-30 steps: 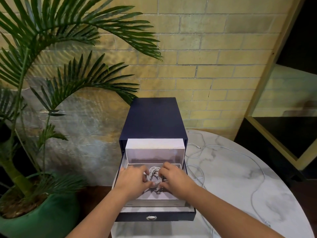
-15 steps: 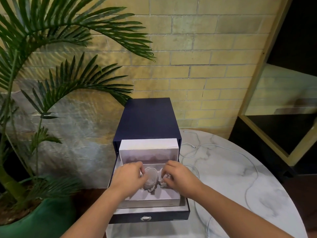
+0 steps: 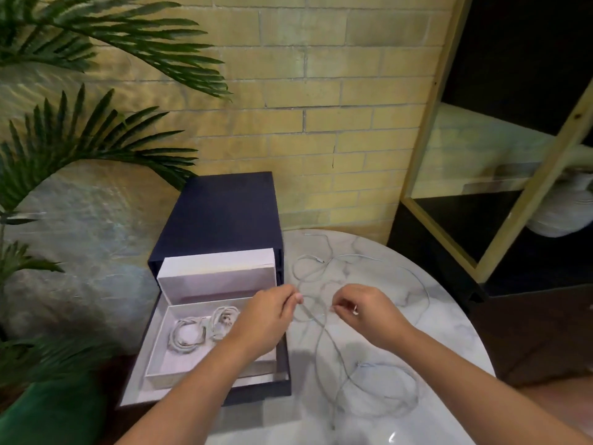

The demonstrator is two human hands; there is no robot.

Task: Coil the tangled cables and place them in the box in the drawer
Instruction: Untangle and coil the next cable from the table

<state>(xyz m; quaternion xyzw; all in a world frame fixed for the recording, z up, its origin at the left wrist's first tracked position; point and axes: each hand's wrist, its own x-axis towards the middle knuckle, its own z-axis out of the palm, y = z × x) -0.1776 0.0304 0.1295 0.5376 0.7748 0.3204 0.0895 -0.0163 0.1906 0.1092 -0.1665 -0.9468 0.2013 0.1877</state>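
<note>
Cables (image 3: 324, 335) lay in a loose white tangle on the marble desk (image 3: 449, 332), just to the right of the open drawer (image 3: 263, 393). The left hand (image 3: 266, 319) reached over the drawer's right side. Its grip was closed tight, with the thumb and first finger pinching one strand of the tangle and the other fingers curled in. The right hand (image 3: 369, 313) was near it, over the desk. Its grip was closed too, the fingertips pinching a strand. I could not tell if it was the same strand. The two hands were close but did not touch. More loops spread out behind the hands and toward the near edge of the desk. Two coiled cables (image 3: 189, 335) lay side by side in the white box (image 3: 163, 364) inside the drawer. The box's lid (image 3: 218, 277) stood up at the back, against the dark blue cabinet (image 3: 224, 213).
</note>
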